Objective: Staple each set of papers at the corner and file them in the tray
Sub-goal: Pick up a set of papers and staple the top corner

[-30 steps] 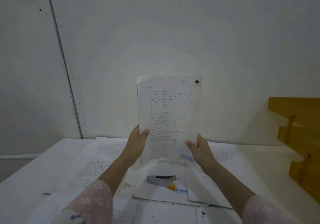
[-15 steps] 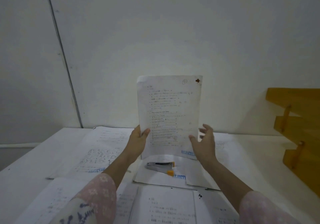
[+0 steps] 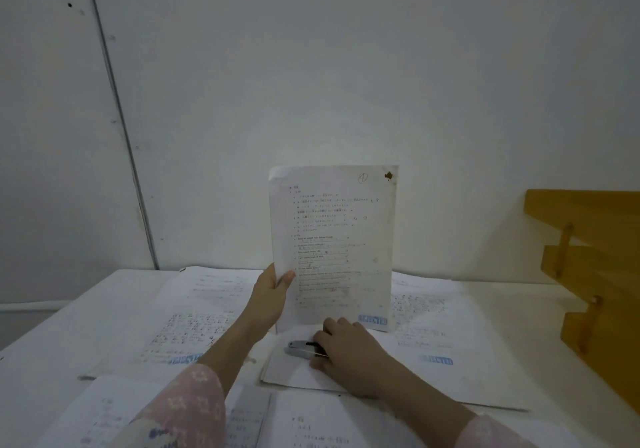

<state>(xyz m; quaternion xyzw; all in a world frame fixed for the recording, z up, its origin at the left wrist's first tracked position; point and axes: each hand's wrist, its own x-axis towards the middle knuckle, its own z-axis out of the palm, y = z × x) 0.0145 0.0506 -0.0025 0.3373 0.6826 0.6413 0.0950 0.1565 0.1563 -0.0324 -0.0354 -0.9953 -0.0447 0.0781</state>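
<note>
Head view, the only one here: the left hand (image 3: 272,293) is pinching the set of papers (image 3: 332,247) by its lower left edge, thumb on the front, holding it upright in the middle of the scene above the bench (image 3: 45,354). The right hand (image 3: 346,352) is curling down over the stapler (image 3: 304,348), which is sitting on a loose sheet near the middle; fingers are wrapping its far end, but I can't tell whether it's lifting off yet.

Handling-wise, I'm guessing those papers are light and floppy. The top left corner is already looking curled, so one-handed they're likely to sag or fan out. Gripping closer to the corner that's getting stapled would probably keep the sheets squared up. The stapler looks small, metal and rigid, so an easy grab around the body.

The bench is white and covered in other printed sheets (image 3: 194,312), some carrying a blue stamp. The wooden tray (image 3: 588,260) is standing at the right edge with stepped shelves. Behind everything is a plain pale wall (image 3: 311,67), and the light is pretty dim.
</note>
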